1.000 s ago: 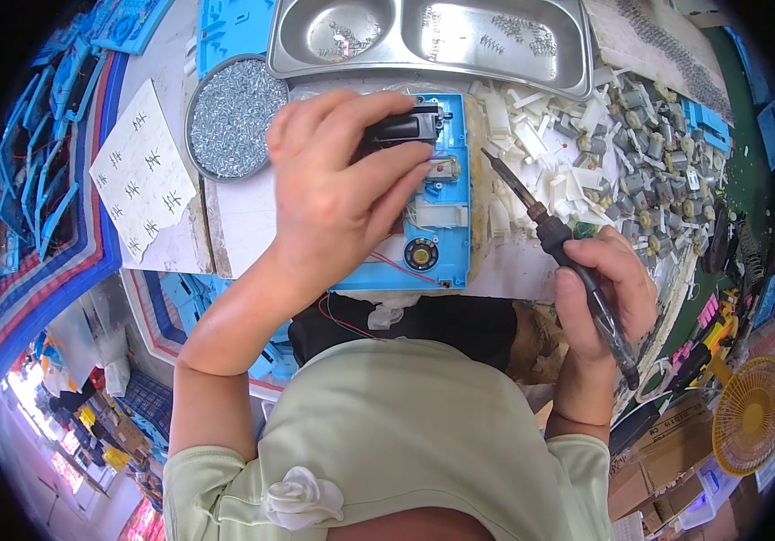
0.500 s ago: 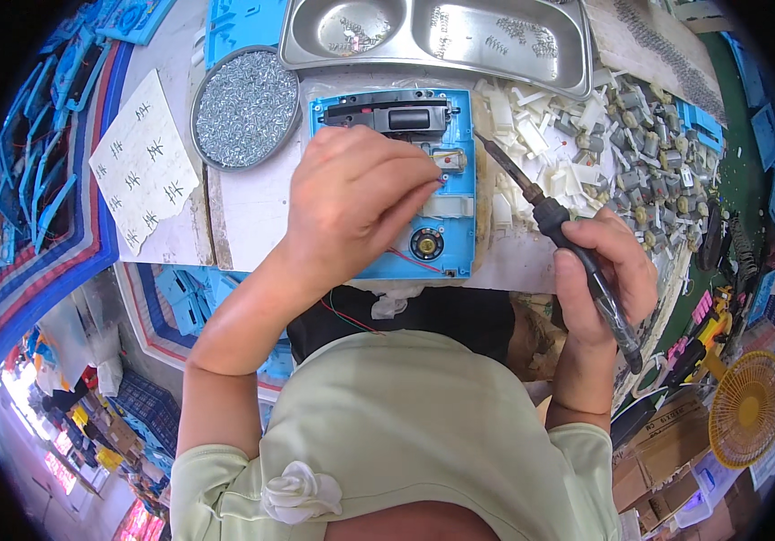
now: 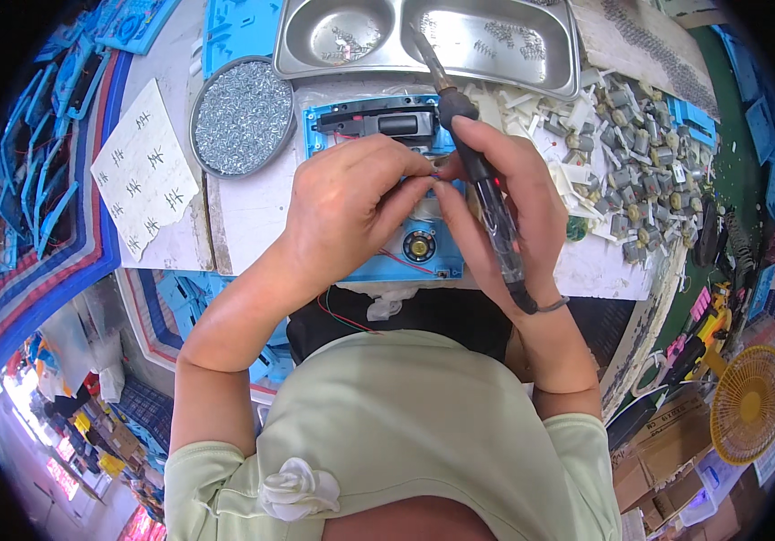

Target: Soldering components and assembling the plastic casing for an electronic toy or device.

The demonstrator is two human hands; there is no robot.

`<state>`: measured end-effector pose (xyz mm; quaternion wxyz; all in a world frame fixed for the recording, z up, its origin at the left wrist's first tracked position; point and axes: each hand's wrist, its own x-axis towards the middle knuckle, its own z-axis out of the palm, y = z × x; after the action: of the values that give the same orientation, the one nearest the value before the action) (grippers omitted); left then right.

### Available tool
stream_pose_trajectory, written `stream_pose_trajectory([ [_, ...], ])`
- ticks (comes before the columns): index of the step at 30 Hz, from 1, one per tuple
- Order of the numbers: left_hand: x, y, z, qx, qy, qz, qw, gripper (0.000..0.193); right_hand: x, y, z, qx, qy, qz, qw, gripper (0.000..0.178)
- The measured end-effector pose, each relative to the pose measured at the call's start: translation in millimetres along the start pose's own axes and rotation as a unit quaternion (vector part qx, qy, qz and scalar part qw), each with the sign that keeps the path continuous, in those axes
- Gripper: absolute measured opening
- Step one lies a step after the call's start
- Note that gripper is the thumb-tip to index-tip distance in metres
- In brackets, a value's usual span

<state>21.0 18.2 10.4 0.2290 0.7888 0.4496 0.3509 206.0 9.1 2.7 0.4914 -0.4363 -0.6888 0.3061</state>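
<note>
A blue plastic housing (image 3: 449,236) lies on the bench in front of me, with a black part (image 3: 401,124) along its far side and a small round speaker (image 3: 419,245) near its close edge. Over its middle, my left hand (image 3: 338,203) is closed in a pinch; what sits between the fingertips is too small to make out, perhaps a thin wire end. My right hand (image 3: 518,194) grips a soldering iron (image 3: 487,194), its tip pointing away toward the metal tray. The right thumb and a fingertip meet the left fingertips. Both hands hide the housing's centre.
A round bowl of small screws (image 3: 243,117) stands left, beside a torn paper with tally marks (image 3: 146,176). A two-part steel tray (image 3: 424,68) with small springs is at the back. Small grey motors (image 3: 636,153) and white plastic pieces (image 3: 572,176) are heaped at right.
My right hand has come leftward from the right side to meet my left fingertips. The soldering iron has swung with it, its tip now up by the tray. The left hand stays over the housing.
</note>
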Motion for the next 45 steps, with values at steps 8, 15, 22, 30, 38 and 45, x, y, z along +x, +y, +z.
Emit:
stream_pose_trajectory([
  [8, -2.8, 0.9, -7.1, -0.119, -0.026, -0.145, 0.982, 0.014, 2.2, 3.7, 6.0, -0.002, 0.005, -0.008, 1.0, 0.056],
  [15, -0.5, -2.3, -10.1, -0.044, -0.021, -0.054, 0.997, 0.016, 2.8, 6.8, 7.7, -0.015, 0.033, -0.037, 0.999, 0.055],
  [22, -1.7, -7.2, -13.3, 0.074, -0.016, 0.075, 0.994, 0.022, 1.5, 10.2, 4.4, -0.044, 0.018, -0.072, 0.996, 0.055],
  [30, -6.6, -23.4, -21.0, 0.061, 0.02, 0.111, 0.992, 0.021, 1.0, 7.3, 0.3, -0.012, 0.029, -0.042, 0.999, 0.054],
  [38, -8.1, -20.1, -16.5, 0.031, 0.003, 0.078, 0.996, 0.018, 7.2, 7.9, 16.5, 0.026, 0.03, -0.085, 0.996, 0.056],
  [45, -12.1, -7.8, -17.4, -0.08, 0.009, -0.099, 0.992, 0.009, 10.0, 13.1, 18.4, -0.004, 0.041, -0.118, 0.992, 0.056],
])
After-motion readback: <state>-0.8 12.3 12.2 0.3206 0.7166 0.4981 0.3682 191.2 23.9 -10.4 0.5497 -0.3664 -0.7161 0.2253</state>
